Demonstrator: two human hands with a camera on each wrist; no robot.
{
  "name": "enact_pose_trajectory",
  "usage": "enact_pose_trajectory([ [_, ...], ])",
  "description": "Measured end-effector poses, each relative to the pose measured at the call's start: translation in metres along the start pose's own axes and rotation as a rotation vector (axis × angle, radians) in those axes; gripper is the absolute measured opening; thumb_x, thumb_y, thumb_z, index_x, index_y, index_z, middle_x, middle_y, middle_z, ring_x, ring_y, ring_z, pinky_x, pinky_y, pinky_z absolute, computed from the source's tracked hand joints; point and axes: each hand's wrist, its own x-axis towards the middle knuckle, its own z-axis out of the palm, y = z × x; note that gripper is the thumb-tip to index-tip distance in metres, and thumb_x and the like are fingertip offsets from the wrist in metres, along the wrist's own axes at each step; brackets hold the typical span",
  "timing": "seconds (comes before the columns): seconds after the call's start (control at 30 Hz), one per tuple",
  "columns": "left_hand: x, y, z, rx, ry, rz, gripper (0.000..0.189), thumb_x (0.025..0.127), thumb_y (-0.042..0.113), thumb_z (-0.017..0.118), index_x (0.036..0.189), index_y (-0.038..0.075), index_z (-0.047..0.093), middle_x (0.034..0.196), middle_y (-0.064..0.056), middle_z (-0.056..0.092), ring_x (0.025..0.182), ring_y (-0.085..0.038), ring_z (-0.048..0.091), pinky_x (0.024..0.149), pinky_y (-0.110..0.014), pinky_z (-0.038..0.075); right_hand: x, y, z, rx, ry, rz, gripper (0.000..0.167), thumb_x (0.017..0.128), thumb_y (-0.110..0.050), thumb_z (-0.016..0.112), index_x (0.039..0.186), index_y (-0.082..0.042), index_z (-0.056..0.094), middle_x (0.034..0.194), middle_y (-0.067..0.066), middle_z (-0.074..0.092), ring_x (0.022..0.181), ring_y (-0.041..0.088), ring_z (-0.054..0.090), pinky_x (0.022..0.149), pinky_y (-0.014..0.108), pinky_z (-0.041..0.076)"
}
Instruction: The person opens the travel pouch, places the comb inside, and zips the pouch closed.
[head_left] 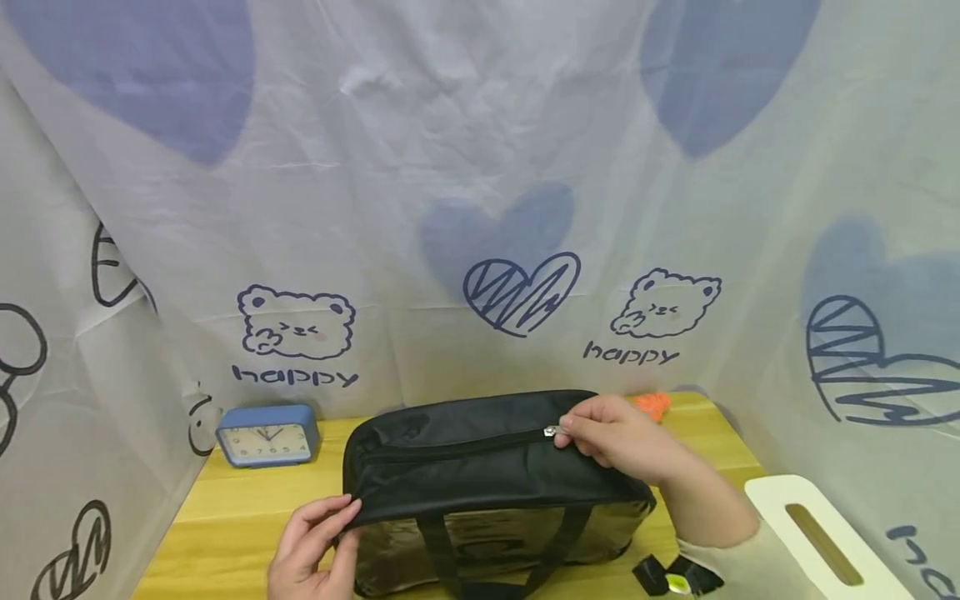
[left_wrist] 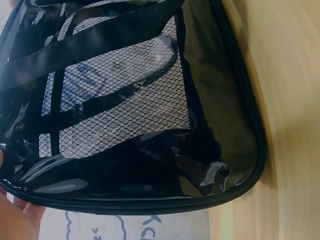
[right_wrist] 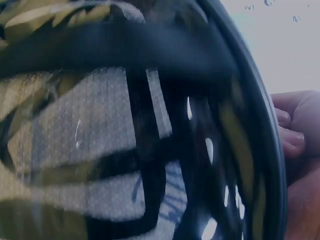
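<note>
A black toiletry bag with clear plastic sides and a hanging strap handle stands on the table. Its top zipper runs lengthwise. My right hand pinches the metal zipper pull toward the right part of the top. At the bag's front left corner, my left hand pinches the black edge between thumb and fingers. The left wrist view shows the bag's clear side close up, with a mesh panel seen through it. In the right wrist view, fingers show behind the black piping.
A blue alarm clock stands at the back left. Something orange lies behind my right hand. Small black objects with a yellow-green part lie front right, near a white slotted panel. Printed cloth hangs around the wooden table.
</note>
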Motion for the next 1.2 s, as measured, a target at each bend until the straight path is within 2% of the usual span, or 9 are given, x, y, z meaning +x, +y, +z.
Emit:
enact_pose_trajectory([
  [0.13, -0.002, 0.0, 0.003, 0.008, 0.008, 0.018, 0.044, 0.07, -0.033, 0.075, 0.1, -0.001, 0.083, 0.106, -0.009, 0.07, 0.093, -0.003, 0.068, 0.076, -0.01, 0.053, 0.015, -0.008, 0.016, 0.013, -0.042, 0.0, 0.031, 0.109, -0.009, 0.053, 0.093, 0.013, 0.069, 0.058, -0.005, 0.036, 0.047, 0.007, 0.026, 0.045, 0.023, 0.023],
  [0.3, -0.003, -0.001, 0.004, 0.002, 0.032, 0.023, 0.034, 0.078, -0.026, 0.076, 0.1, -0.001, 0.083, 0.106, -0.012, 0.07, 0.092, -0.011, 0.07, 0.077, -0.01, 0.053, 0.031, -0.018, 0.036, -0.02, -0.07, 0.016, 0.031, 0.11, -0.011, 0.053, 0.093, 0.007, 0.072, 0.058, -0.005, 0.038, 0.046, 0.008, 0.025, 0.046, 0.022, 0.025],
  [0.5, -0.003, 0.001, 0.006, 0.004, 0.041, 0.007, 0.041, 0.071, -0.033, 0.075, 0.097, -0.003, 0.083, 0.105, -0.012, 0.07, 0.097, 0.004, 0.065, 0.075, -0.009, 0.053, 0.046, -0.028, 0.057, -0.03, -0.069, 0.009, 0.032, 0.11, -0.011, 0.054, 0.092, 0.006, 0.073, 0.056, -0.005, 0.038, 0.046, 0.008, 0.027, 0.047, 0.023, 0.025],
  [0.7, -0.005, 0.003, 0.006, 0.019, 0.049, -0.018, 0.039, 0.072, -0.032, 0.077, 0.096, -0.002, 0.083, 0.106, -0.008, 0.071, 0.098, 0.005, 0.065, 0.077, -0.009, 0.053, 0.064, -0.038, 0.08, -0.09, -0.104, -0.004, 0.032, 0.11, -0.011, 0.054, 0.089, 0.001, 0.075, 0.054, -0.005, 0.037, 0.044, 0.008, 0.028, 0.047, 0.024, 0.025],
  [0.97, -0.006, 0.002, 0.007, 0.017, 0.046, 0.02, 0.039, 0.071, -0.032, 0.078, 0.096, -0.003, 0.083, 0.106, -0.014, 0.072, 0.101, 0.007, 0.065, 0.078, -0.01, 0.053, 0.083, -0.054, 0.113, -0.159, -0.133, -0.014, 0.035, 0.109, -0.01, 0.055, 0.084, -0.001, 0.077, 0.049, -0.005, 0.036, 0.042, 0.008, 0.028, 0.046, 0.024, 0.024],
  [1.2, -0.006, 0.001, 0.008, -0.008, 0.04, 0.054, 0.042, 0.069, -0.034, 0.076, 0.097, -0.004, 0.083, 0.106, -0.019, 0.071, 0.101, 0.006, 0.066, 0.079, -0.01, 0.053, 0.095, -0.066, 0.139, -0.237, -0.13, 0.036, 0.036, 0.11, -0.012, 0.056, 0.082, -0.007, 0.078, 0.048, -0.003, 0.039, 0.04, 0.011, 0.031, 0.044, 0.025, 0.027],
])
